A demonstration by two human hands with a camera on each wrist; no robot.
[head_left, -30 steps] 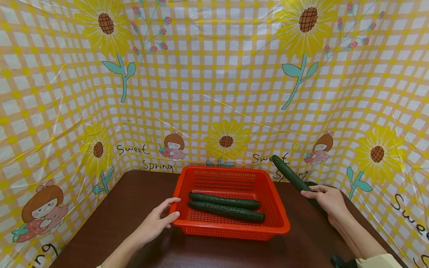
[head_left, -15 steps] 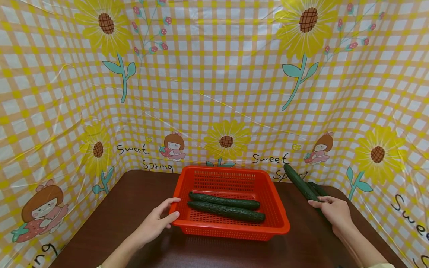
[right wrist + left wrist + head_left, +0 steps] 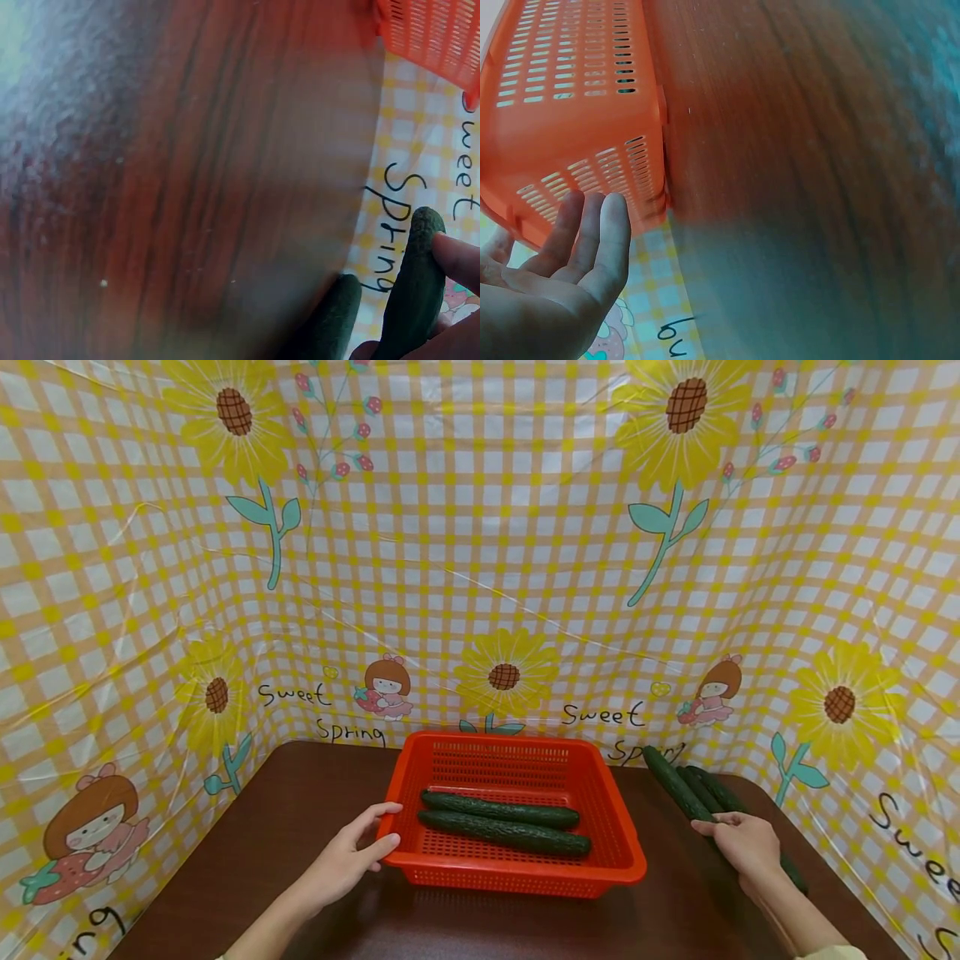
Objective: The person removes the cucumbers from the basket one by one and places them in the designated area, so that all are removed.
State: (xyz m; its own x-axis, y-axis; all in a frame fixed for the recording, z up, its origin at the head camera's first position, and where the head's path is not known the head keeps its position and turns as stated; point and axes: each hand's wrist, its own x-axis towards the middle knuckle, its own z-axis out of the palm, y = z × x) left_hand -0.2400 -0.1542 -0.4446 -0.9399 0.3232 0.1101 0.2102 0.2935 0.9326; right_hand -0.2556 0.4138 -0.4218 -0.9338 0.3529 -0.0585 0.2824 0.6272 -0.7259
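Note:
At the right of the table, my right hand (image 3: 742, 843) holds a dark green cucumber (image 3: 667, 777), thumb on its near side. In the right wrist view this cucumber (image 3: 412, 300) stands above another cucumber (image 3: 330, 322) lying on the table. The head view shows two cucumbers (image 3: 720, 789) beside the held one, partly hidden by the hand. My left hand (image 3: 348, 860) grips the left rim of a red plastic basket (image 3: 517, 872); in the left wrist view several fingers (image 3: 613, 232) lie against its slotted outer wall. Two cucumbers (image 3: 502, 833) lie side by side inside the basket.
The dark brown wooden table (image 3: 300, 802) is bordered at the back and both sides by a yellow checked cloth (image 3: 480, 568) with sunflowers. A strip of table lies between the basket and the right-hand cucumbers.
My right hand has lowered the cucumber down and to the right, towards the other cucumbers at the table's right. The left hand and basket have stayed in place.

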